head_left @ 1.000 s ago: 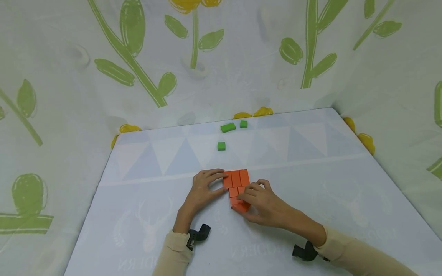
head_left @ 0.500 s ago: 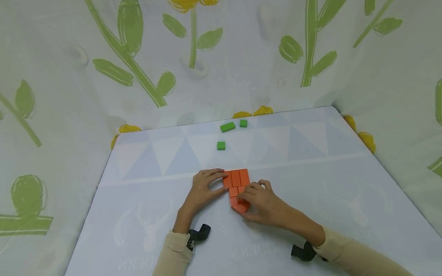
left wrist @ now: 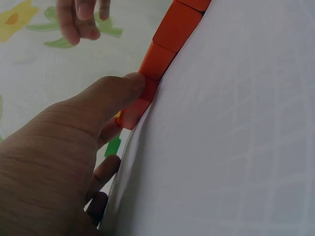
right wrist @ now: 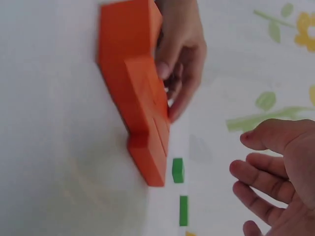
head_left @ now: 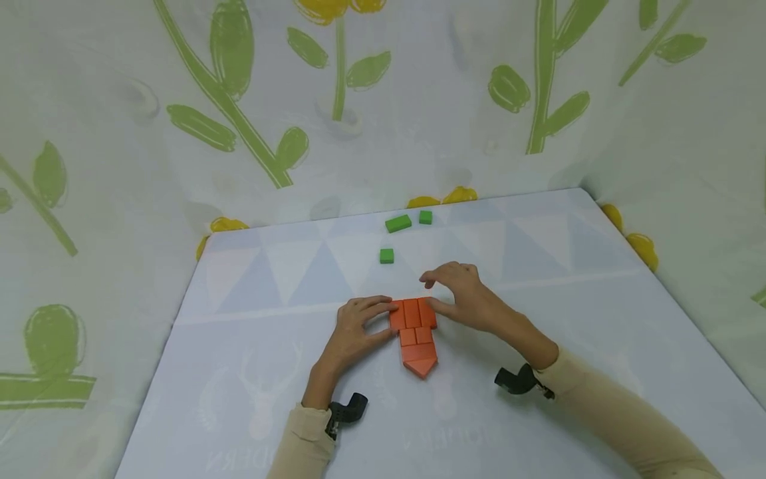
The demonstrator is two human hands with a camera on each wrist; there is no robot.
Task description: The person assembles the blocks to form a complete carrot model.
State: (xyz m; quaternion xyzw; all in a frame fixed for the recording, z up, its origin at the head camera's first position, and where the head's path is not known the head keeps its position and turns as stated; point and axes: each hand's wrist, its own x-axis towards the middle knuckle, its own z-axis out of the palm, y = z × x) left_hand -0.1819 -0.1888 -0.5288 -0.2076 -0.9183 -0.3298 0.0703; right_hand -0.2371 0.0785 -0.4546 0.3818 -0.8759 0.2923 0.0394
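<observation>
Orange wooden blocks lie together on the table: three oblong blocks (head_left: 411,314) in a far row, two small square blocks (head_left: 408,337) below them, then a wide block (head_left: 418,352) and a triangular block (head_left: 421,368) pointing toward me. My left hand (head_left: 354,329) pinches the leftmost oblong block (left wrist: 149,90) between thumb and fingers. Over the far right corner of the row is my right hand (head_left: 469,299), its fingers loosely bent. In the right wrist view that hand stands apart from the blocks with nothing in it.
Near the table's far edge lie a green oblong block (head_left: 398,223) and a small green block (head_left: 425,217). Another small green block (head_left: 387,256) sits between these and the orange ones. A curtain (head_left: 413,146) printed with plants hangs behind the table.
My right hand has let go of the near blocks and moved away from me to the far right corner, uncovering the triangular block. The left hand keeps its place.
</observation>
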